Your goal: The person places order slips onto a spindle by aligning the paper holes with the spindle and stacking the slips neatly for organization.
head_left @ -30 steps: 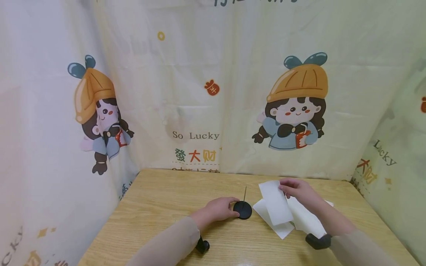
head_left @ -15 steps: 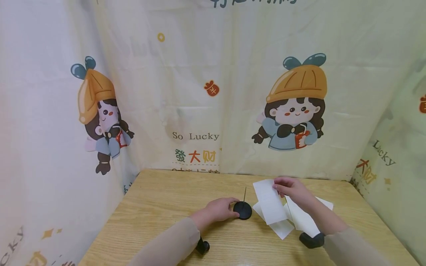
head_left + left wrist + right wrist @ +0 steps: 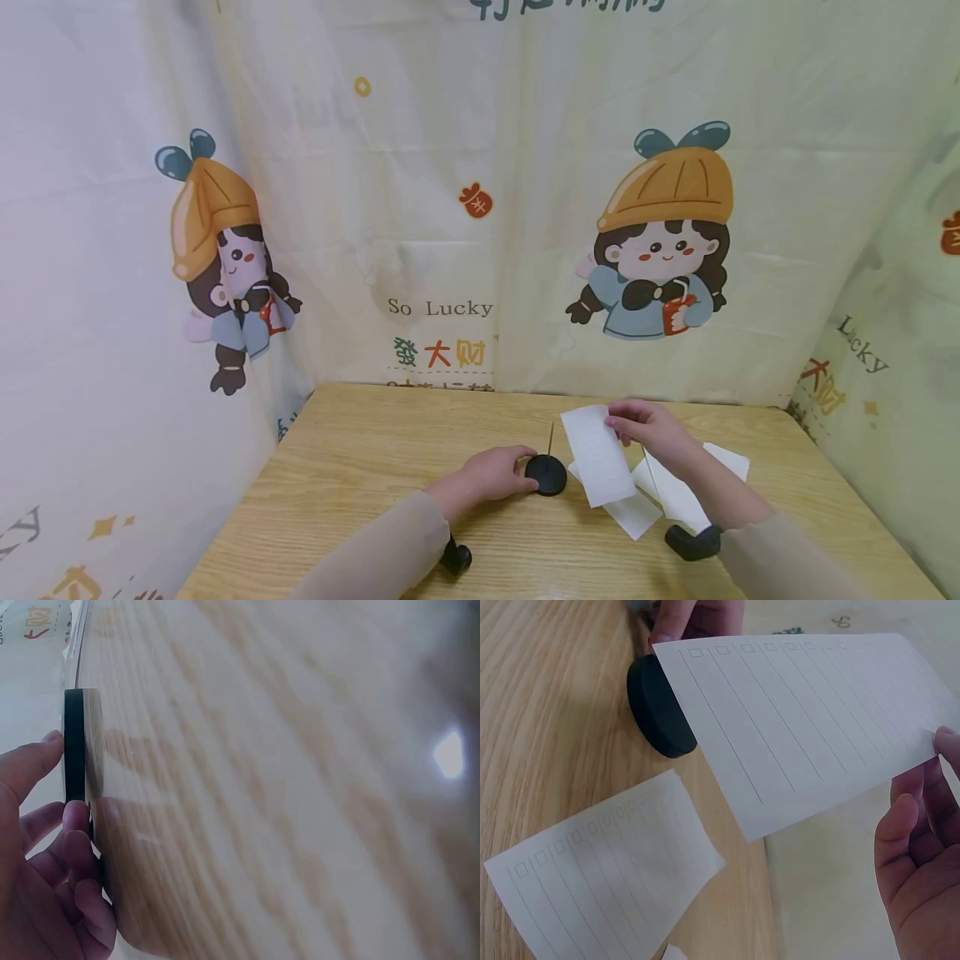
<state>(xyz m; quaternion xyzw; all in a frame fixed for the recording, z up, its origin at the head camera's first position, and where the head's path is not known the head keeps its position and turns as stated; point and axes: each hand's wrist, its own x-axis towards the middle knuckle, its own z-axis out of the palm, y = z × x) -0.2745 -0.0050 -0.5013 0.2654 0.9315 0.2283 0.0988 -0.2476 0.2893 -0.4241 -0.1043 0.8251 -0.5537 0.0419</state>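
Note:
A receipt spike (image 3: 546, 481), a thin upright rod on a round black base, stands on the table. My left hand (image 3: 491, 473) grips the left rim of that base; the left wrist view has the thumb and fingers (image 3: 76, 817) against the black disc (image 3: 73, 742). By its upper right corner, my right hand (image 3: 652, 431) pinches a white paper slip (image 3: 597, 458), holding it tilted just right of the spike. Printed lines and small checkboxes cover this slip (image 3: 795, 712) in the right wrist view. Another lined slip (image 3: 607, 855) lies below it.
Under the raised slip lies a paper sheet (image 3: 634, 514), and more white sheets (image 3: 678, 497) lie beneath my right forearm. A wooden table (image 3: 360, 467) meets a printed curtain (image 3: 435, 250) at its back and sides. Black wrist devices (image 3: 693, 542) hang near the sleeves.
My right hand has moved left, bringing the held slip closer to the spike and uncovering more of the sheets on the right. The left hand stays at the base.

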